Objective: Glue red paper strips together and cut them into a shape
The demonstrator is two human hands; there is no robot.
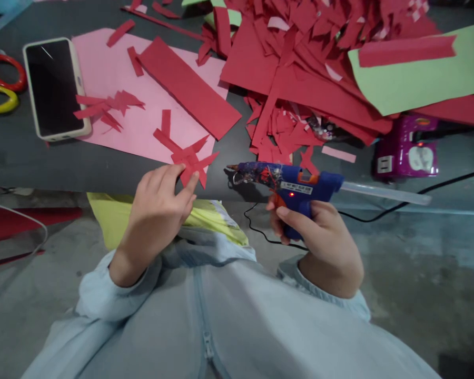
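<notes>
My right hand [319,231] is wrapped round the handle of a blue hot glue gun [292,184]. Its nozzle points left, a small red light glows on its side, and a clear glue stick [387,193] sticks out of the back. My left hand [158,202] has its fingertips on the lower edge of a red paper star-like figure [189,159] with two strips at its upper left. That figure lies partly on a pink paper sheet [142,139] at the table's near edge. The nozzle is a short way right of it, apart. A second red paper figure [116,105] lies on the pink sheet.
A phone [53,87] and scissors [8,79] lie at the left. Heaped red paper scraps [300,68] fill the back, with a green sheet [422,79] on the right. A purple box [406,147] with a plugged-in cable stands at the right; the gun's black cord hangs below the edge.
</notes>
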